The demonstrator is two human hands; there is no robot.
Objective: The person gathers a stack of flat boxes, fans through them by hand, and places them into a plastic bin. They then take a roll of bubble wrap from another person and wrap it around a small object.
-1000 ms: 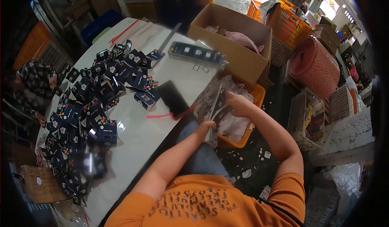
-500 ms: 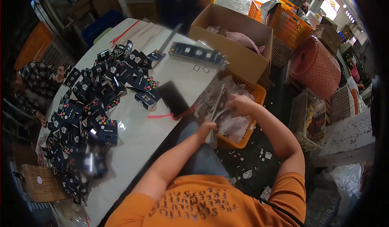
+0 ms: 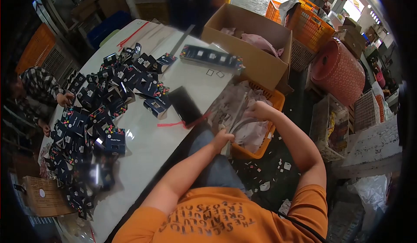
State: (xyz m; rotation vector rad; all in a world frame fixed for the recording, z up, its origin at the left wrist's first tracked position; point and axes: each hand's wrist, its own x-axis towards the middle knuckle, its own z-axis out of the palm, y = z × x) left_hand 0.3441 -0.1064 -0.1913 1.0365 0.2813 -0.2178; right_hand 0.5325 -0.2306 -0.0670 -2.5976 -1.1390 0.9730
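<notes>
Clasping a flat piece (image 3: 239,111), the left hand (image 3: 223,138) sits near the right hand (image 3: 260,111), which pinches a curved strip (image 3: 246,121).

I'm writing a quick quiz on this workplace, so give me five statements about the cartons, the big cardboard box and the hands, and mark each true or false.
1. The heap of dark cartons lies on the white table. True.
2. The big cardboard box is shut. False: its top is open, and pink material shows inside.
3. The left hand grips a long, thin piece. True.
4. The right hand is in the carton heap. False: it is over the orange basket.
5. The large red-and-white roll is on the table. False: it is beyond the basket, off the table.
</notes>
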